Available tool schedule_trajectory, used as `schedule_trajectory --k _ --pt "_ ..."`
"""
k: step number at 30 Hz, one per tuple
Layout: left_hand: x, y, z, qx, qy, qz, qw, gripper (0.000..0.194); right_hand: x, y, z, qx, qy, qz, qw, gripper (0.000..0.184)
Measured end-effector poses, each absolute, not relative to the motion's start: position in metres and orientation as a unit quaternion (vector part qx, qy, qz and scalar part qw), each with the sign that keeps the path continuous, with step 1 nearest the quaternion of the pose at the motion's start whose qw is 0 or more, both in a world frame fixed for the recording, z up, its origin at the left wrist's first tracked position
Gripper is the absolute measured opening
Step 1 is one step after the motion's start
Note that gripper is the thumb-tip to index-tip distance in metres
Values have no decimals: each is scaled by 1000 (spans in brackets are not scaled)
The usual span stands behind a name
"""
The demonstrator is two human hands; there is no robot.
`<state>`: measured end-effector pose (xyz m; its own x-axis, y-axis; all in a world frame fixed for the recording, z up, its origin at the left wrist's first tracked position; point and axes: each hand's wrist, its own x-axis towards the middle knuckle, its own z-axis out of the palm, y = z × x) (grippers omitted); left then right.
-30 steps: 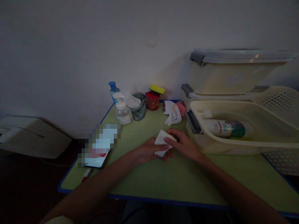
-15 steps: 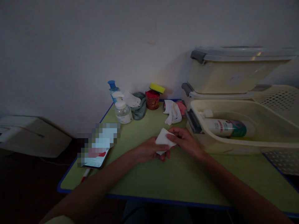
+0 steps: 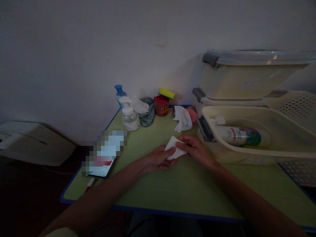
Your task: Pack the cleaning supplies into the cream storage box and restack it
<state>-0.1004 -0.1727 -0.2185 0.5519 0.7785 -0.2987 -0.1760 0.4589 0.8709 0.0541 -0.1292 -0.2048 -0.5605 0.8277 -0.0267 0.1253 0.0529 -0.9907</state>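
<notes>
A small folded white piece, tissue or cloth, is held between both hands above the green table; I cannot tell which material it is. My left hand grips its lower left side, thumb on top and fingers underneath. On the right side, my right hand pinches it with the thumb over the upper face. The fingers behind it are partly hidden. Beyond the hands lies a crumpled white cloth beside a pink one.
A cream basket with a white and green bottle stands right, before a lidded bin. At the back are a pump bottle, a blue-capped bottle, a grey cloth, a red cup and a yellow sponge. A phone lies left.
My left thumb has shifted up slightly on the white piece, and the left fingers have drawn in beneath it. The right hand has barely moved.
</notes>
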Motion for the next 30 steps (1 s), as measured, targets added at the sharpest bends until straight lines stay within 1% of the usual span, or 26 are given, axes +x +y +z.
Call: schedule_trajectory --k 6,10,12,15,18,22,25,30 --pt "-100 -174 -218 415 382 313 764 53 53 -130 -207 -362 -669 577 299 39" --pt "-99 -175 -219 408 402 317 756 53 53 -133 -208 -349 -684 572 288 37" --pt "-99 -175 -219 404 414 316 752 55 53 -135 -208 -342 -710 544 288 34" --pt "-97 -177 -219 410 425 304 747 57 56 -137 -204 -327 -778 456 281 30" --pt "-96 -179 -218 432 419 298 741 59 56 -141 -198 -325 -834 371 248 27" --pt "-94 -180 -218 443 423 287 736 60 52 -146 -197 -375 -857 293 198 24" --pt "-93 -180 -218 450 430 280 731 60 49 -147 -201 -392 -854 285 186 24" --pt "-94 -180 -218 455 425 265 736 59 46 -148 -210 -395 -844 295 210 23"
